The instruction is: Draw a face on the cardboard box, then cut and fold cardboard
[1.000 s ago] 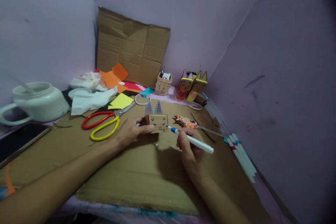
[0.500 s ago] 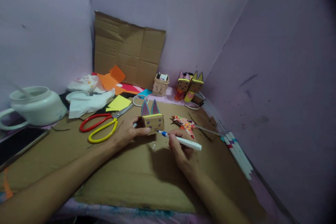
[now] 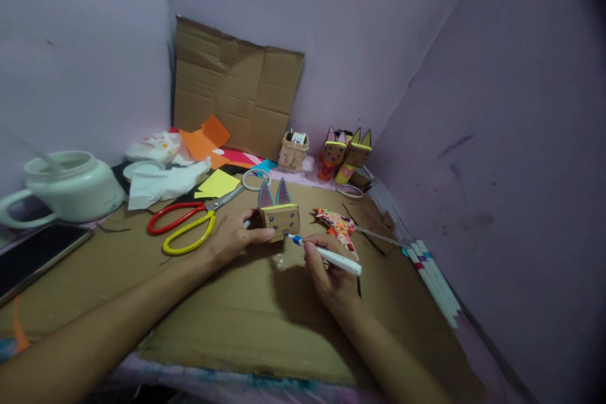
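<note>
On the cardboard sheet (image 3: 227, 322) that covers the desk, the left hand (image 3: 231, 241) grips a small cardboard box (image 3: 279, 219) with two paper ears. The right hand (image 3: 331, 278) holds a white marker (image 3: 326, 255), and its blue tip now touches the lower front of the box, closer than one second ago. Scissors (image 3: 187, 225) lie just left.

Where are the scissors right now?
In the head view, the scissors with red and yellow handles lie on the cardboard sheet, left of the left hand, near the yellow paper and white pot.
</note>
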Tool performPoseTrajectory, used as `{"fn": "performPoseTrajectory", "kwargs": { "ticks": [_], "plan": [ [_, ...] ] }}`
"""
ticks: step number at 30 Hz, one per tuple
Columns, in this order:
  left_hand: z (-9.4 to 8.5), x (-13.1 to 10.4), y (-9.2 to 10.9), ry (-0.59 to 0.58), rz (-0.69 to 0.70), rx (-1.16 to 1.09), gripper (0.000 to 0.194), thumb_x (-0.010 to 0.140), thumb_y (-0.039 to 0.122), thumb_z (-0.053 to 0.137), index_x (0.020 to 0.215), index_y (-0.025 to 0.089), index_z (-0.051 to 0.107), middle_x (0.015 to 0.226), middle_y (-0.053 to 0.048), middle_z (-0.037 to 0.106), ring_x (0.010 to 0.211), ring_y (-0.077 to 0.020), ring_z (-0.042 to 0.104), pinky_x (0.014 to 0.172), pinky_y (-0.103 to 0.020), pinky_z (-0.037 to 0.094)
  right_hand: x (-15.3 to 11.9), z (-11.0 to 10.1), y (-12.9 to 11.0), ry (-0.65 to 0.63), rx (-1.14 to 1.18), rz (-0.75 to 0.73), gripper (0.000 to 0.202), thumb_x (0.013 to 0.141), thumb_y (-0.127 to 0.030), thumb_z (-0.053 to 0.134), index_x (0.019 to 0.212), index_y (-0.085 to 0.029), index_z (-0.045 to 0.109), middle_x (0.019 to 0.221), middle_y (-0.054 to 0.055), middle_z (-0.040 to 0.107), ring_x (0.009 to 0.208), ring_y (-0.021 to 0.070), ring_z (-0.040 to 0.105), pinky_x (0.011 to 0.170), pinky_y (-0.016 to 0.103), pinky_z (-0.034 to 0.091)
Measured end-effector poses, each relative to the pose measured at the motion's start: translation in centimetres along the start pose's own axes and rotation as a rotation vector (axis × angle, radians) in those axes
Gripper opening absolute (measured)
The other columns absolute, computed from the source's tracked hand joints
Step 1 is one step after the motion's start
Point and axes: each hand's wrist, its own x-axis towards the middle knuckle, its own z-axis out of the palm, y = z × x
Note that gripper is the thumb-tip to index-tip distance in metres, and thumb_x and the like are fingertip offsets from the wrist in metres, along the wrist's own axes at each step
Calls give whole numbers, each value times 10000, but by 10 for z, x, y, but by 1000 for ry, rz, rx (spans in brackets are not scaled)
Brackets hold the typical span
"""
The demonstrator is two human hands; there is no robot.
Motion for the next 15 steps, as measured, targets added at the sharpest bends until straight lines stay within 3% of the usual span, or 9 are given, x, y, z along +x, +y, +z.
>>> {"fn": "performPoseTrajectory", "kwargs": {
  "ticks": [15],
  "plan": [
    [0,1,-1,4,4,28,490,684,390,713,1106,147,655,1077,-102,713,1028,-320,627,928,-459,458,1,1,-3,-3,6,-1,87,860,-177,539,828,-196,617,654,-1,638,578,130,603,545,244,459]
  ]
}}
